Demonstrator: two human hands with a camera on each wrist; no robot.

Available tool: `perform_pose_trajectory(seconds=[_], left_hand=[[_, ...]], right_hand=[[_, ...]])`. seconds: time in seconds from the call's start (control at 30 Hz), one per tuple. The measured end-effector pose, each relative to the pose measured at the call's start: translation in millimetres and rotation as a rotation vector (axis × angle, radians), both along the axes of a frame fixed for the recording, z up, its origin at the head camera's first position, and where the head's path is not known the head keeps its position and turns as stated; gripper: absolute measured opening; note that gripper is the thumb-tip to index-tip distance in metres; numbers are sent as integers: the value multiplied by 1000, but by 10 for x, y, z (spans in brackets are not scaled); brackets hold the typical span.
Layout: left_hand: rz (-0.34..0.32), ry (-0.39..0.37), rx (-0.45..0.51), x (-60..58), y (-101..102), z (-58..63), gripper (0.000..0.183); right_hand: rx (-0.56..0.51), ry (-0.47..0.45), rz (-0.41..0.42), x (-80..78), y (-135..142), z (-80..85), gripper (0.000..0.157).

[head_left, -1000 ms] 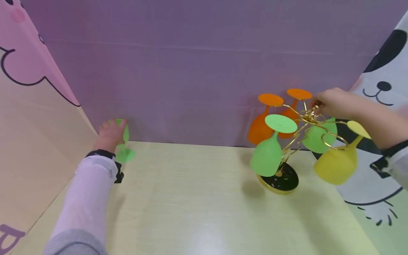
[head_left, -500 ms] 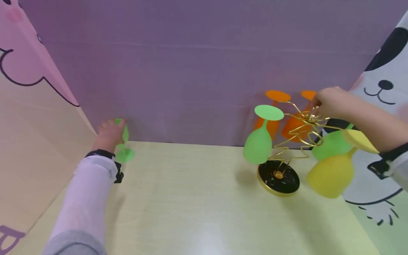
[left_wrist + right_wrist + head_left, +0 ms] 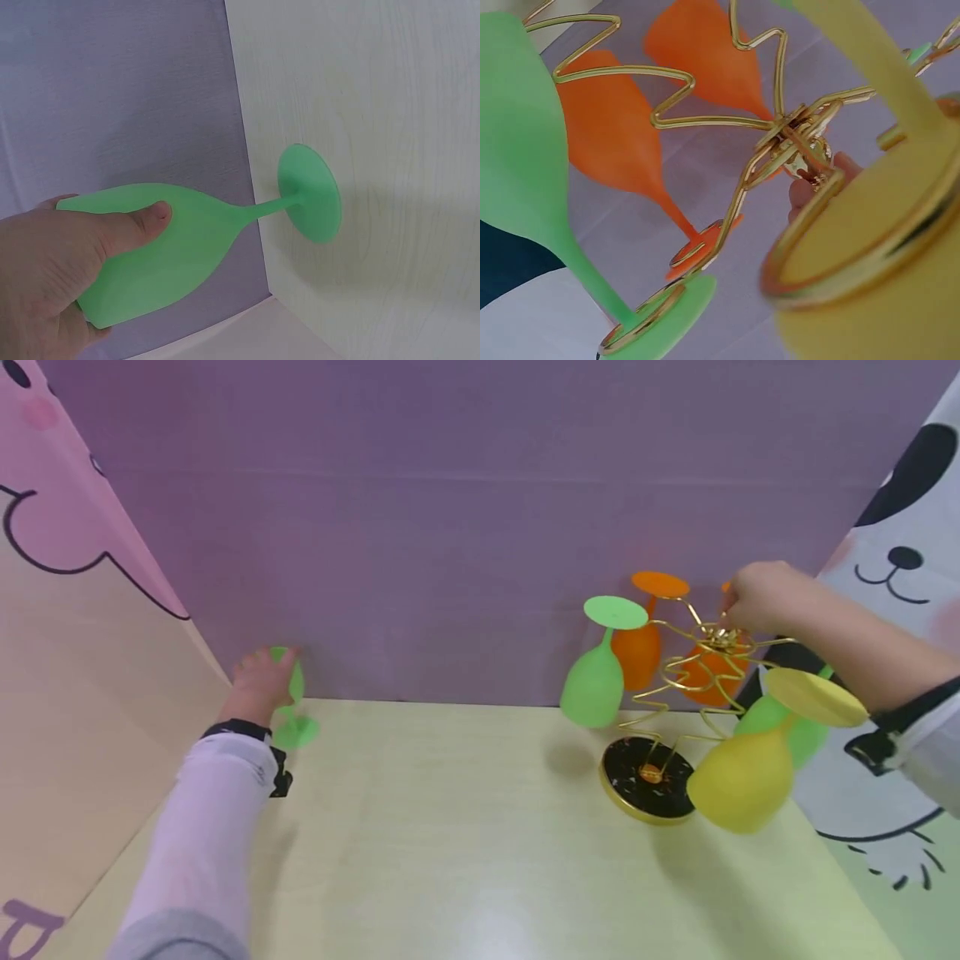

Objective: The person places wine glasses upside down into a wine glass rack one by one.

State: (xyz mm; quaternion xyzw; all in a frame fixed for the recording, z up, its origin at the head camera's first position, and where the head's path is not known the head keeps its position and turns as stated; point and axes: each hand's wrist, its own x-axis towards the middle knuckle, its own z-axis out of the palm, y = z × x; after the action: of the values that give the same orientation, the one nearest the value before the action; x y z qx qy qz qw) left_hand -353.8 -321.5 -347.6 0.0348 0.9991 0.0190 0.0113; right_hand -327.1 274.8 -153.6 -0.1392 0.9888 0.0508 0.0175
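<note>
My left hand (image 3: pixel 258 685) grips the bowl of a green wine glass (image 3: pixel 169 247) at the back left, thumb across its side. That glass stands upright, its foot (image 3: pixel 309 193) at the tabletop. On the right, my right hand (image 3: pixel 768 597) pinches the top of a gold wire glass rack (image 3: pixel 722 637) with a round black base (image 3: pixel 626 760). Upside down from its arms hang a yellow glass (image 3: pixel 742 781), a green glass (image 3: pixel 592 685), two orange glasses (image 3: pixel 636 656) and another green glass (image 3: pixel 810 739), partly hidden behind the yellow one. The right fingertips (image 3: pixel 801 196) are mostly hidden in the right wrist view.
A pale wooden table (image 3: pixel 450 827) lies under everything. Behind it rises a purple cloth wall (image 3: pixel 450 568). Printed panels flank both sides, a pink one (image 3: pixel 67 518) at left and a panda one (image 3: pixel 892 610) at right, close to the rack.
The rack's wire top has turned clockwise seen from above: the yellow glass came left at the front, the left green glass went back, the orange ones shifted right. My left hand stayed put.
</note>
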Motion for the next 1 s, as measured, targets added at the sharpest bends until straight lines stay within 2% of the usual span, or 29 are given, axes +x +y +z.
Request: perform_pose_trajectory(seconds=[0.23, 0.47, 0.67, 0.8, 1.0], left_hand=[[9, -1, -21, -15, -3, 12, 82], [-3, -13, -8, -5, -19, 62, 84], [12, -1, -27, -4, -24, 90, 84], [15, 7, -50, -13, -19, 111, 85], [9, 41, -31, -38, -46, 148, 87]], right_hand=[[-44, -3, -35, 5, -14, -7, 24], [-35, 13, -15, 11, -13, 10, 24], [-31, 7, 15, 31, -5, 12, 23], [-39, 1, 11, 40, 15, 7, 24], [-61, 10, -8, 30, 58, -25, 28]])
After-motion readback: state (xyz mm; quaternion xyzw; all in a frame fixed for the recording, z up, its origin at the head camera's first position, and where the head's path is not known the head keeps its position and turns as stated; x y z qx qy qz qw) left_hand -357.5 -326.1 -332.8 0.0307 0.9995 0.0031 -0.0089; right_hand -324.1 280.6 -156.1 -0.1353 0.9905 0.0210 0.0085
